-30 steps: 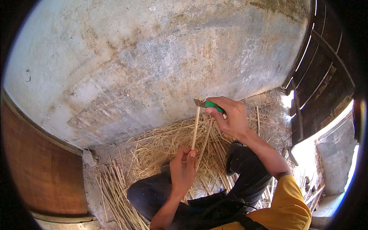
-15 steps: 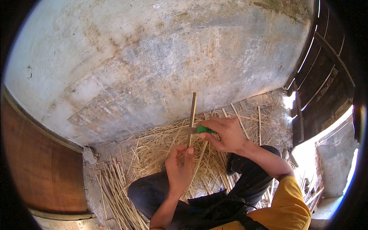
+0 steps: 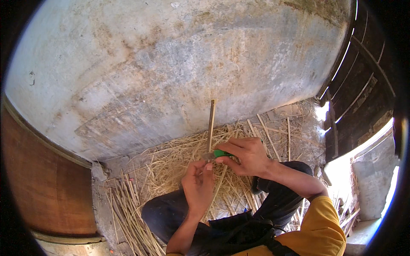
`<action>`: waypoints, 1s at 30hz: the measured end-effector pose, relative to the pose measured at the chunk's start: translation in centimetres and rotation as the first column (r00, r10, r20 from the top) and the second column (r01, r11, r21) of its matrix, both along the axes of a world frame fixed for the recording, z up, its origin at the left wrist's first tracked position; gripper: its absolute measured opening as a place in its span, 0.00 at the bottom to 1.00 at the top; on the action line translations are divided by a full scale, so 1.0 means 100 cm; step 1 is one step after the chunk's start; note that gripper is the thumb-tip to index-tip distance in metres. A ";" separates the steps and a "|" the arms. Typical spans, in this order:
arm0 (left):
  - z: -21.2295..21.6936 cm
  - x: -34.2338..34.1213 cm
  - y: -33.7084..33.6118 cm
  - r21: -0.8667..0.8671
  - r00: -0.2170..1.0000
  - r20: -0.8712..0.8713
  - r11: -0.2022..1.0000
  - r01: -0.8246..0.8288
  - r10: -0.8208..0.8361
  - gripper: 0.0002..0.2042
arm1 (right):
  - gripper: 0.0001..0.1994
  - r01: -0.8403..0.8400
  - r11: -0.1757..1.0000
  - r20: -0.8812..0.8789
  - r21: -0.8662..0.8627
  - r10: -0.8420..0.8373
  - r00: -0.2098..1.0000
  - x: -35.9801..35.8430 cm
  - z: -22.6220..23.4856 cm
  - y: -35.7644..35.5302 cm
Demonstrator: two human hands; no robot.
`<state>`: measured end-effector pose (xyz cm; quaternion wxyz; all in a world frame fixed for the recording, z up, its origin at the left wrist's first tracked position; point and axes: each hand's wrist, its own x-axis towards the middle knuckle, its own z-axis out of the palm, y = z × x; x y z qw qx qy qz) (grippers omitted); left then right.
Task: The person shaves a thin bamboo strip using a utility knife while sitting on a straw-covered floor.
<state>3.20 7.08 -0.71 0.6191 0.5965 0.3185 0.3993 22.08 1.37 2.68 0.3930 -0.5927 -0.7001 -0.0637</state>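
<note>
My left hand (image 3: 198,181) pinches the lower end of a narrow wooden strip, likely bamboo (image 3: 211,123), which stands upright toward the wall. In my right hand (image 3: 247,157) is a small green-handled knife (image 3: 219,153), gripped in closed fingers. Its short blade points left and lies against the strip, just above my left fingertips. Most of the handle is hidden by my right fingers.
A heap of pale shavings (image 3: 171,164) covers the floor beyond my legs. Long thin strips (image 3: 132,209) lie bundled at the left. The stained wall (image 3: 183,85) rises ahead, a brown wooden panel (image 3: 47,179) stands left, and dark slatted boards (image 3: 358,94) are at right.
The knife in my right hand has slid down along the strip toward my left fingers. The strip's upper end has shifted slightly left, and my left hand has barely moved.
</note>
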 end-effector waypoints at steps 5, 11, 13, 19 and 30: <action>-0.001 0.001 0.000 0.052 0.999 -0.037 0.999 -0.014 0.016 0.06 | 0.14 0.055 0.997 0.003 -0.059 -0.055 0.998 -0.001 0.001 -0.003; -0.004 0.002 -0.008 0.180 0.986 -0.165 0.984 0.007 0.024 0.08 | 0.12 0.217 0.975 -0.140 0.040 -0.210 0.968 0.032 0.017 0.009; 0.000 0.006 -0.013 0.133 0.985 -0.175 0.991 0.021 0.002 0.09 | 0.12 0.231 0.971 -0.157 0.054 -0.221 0.963 0.044 0.016 0.010; 0.002 0.007 -0.014 0.180 0.984 -0.176 0.982 0.048 -0.016 0.10 | 0.14 0.321 0.946 -0.174 0.033 -0.311 0.934 0.061 0.018 0.008; 0.008 0.009 -0.006 -0.068 0.984 -0.071 0.985 0.160 -0.165 0.06 | 0.18 0.137 0.938 -0.754 -0.319 -0.339 0.562 0.104 0.031 -0.010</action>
